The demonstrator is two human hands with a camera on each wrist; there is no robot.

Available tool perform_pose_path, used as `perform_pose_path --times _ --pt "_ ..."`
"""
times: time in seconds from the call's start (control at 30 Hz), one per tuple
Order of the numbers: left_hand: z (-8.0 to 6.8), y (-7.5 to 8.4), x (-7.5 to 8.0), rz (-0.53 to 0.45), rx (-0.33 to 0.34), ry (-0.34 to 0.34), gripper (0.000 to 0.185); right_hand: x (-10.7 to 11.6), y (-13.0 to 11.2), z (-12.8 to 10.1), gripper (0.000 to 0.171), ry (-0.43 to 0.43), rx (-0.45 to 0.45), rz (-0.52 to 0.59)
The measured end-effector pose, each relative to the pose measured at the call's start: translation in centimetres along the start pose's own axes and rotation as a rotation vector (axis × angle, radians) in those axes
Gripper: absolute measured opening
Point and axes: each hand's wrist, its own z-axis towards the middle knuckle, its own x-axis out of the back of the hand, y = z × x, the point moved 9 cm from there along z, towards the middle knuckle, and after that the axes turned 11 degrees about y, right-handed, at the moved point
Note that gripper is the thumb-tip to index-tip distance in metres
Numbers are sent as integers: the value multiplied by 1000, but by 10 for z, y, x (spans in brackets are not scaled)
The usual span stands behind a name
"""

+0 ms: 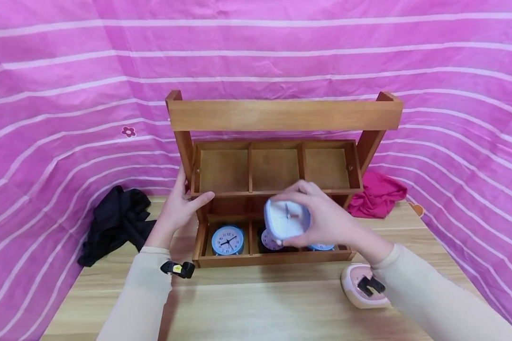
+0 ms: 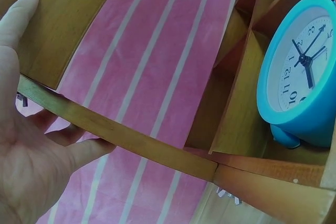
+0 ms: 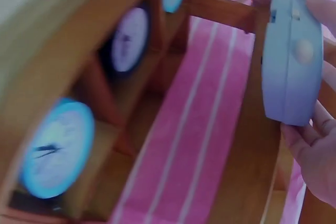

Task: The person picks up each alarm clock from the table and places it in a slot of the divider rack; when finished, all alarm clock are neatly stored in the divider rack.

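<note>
My left hand (image 1: pixel 177 213) grips the left side of a two-tier wooden shelf (image 1: pixel 286 116); its thumb lies on the front of the upper tier, the fingers behind the side board. My right hand (image 1: pixel 326 220) holds a pale blue squarish alarm clock (image 1: pixel 283 225) by its edges, tilted, in front of the middle of the shelf. In the lower tier's left compartment stands a round blue clock (image 1: pixel 227 240). A dark-rimmed round clock (image 1: pixel 269 242) in the middle one is partly hidden by the held clock. Another blue clock (image 1: pixel 322 247) on the right shows only its lower edge.
A pink and white clock (image 1: pixel 353 274) lies on the table (image 1: pixel 256 303) at front right, partly under my right wrist. Black cloth (image 1: pixel 117 220) is heaped at the left, bright pink cloth (image 1: pixel 377 194) behind the shelf's right end. A striped pink curtain (image 1: pixel 256 52) hangs behind.
</note>
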Motion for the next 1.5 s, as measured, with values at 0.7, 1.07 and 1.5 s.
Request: perform_pose_path --times 0.7,1.07,1.5 --pt "3 0 -2 -21 -17 -13 106 -14 -36 111 83 90 114 9" --pt "0 4 0 -30 -40 -15 104 -48 -25 147 85 96 31 40" --pt "0 6 -1 -81 -31 -28 105 -72 -16 152 89 79 -40 -61"
